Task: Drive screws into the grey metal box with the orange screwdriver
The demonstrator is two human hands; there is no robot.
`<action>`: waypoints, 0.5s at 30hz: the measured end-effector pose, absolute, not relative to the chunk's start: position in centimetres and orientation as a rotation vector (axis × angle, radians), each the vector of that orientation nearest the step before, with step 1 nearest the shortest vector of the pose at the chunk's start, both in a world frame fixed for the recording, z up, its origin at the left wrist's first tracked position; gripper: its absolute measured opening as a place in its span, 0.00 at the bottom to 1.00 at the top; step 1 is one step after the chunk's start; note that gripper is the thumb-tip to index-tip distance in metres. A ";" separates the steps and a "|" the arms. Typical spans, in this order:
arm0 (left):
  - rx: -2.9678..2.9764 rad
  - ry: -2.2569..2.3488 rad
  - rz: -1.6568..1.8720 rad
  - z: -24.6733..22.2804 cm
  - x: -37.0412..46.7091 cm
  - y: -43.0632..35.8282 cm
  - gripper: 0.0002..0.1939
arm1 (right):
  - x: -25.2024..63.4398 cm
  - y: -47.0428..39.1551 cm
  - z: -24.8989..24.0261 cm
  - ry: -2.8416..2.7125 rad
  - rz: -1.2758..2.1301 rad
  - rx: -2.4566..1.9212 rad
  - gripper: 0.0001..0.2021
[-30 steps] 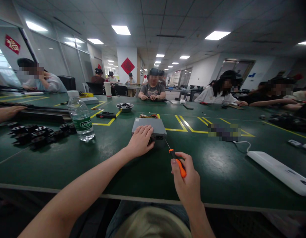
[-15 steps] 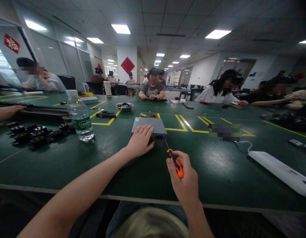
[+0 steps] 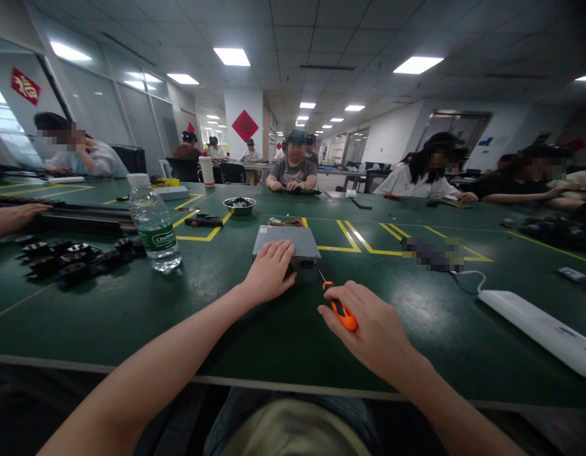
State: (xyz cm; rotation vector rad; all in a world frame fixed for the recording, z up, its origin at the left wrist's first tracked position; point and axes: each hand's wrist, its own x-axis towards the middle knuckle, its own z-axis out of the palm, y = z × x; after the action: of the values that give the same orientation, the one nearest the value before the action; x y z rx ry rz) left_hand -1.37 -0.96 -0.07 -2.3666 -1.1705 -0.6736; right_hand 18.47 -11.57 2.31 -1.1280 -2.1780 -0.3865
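Note:
A grey metal computer power supply (image 3: 302, 237) lies on the green table, its power socket on the side toward me and a bundle of coloured wires behind it. My left hand (image 3: 273, 269) grips it from the left, fingers over the top and thumb down at the near side. An orange and black screwdriver (image 3: 344, 316) is in my right hand (image 3: 366, 322), thumb and fingers around the handle. Its thin shaft slants up and left to the near right corner of the power supply. Whether the tip sits in a screw is too small to tell.
A water bottle (image 3: 155, 228) stands left of the power supply, beside several black parts (image 3: 77, 256). Behind are a metal bowl (image 3: 239, 204) and a black tool (image 3: 204, 222). A white power strip (image 3: 535, 329) lies at right. Another person's hand (image 3: 18, 218) rests at far left.
My right hand has turned about the screwdriver, its back now facing up and the forearm swung out to the right. The handle tilts slightly lower. My left hand and the power supply stay put.

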 end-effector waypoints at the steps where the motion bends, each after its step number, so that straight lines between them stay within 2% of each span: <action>1: -2.368 -1.175 -0.674 -0.1 -1.4 -0.9 0.27 | 18.9 -11.2 2.7 -2.206 -0.443 -1.097 0.12; 8: -2.367 -1.168 -0.703 -0.1 -1.3 -0.9 0.26 | 21.0 -8.0 1.9 -2.461 -0.673 -0.549 0.09; 15: -2.360 -1.161 -0.682 0.0 -1.3 -1.0 0.26 | 20.9 -8.1 -0.1 -2.354 -0.715 -0.579 0.06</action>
State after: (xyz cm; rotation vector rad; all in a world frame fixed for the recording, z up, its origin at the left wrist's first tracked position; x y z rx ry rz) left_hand -1.32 -0.98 0.01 -2.3604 -1.1607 -0.6822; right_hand 20.93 -8.13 -0.14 -0.5794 -2.3539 -0.7151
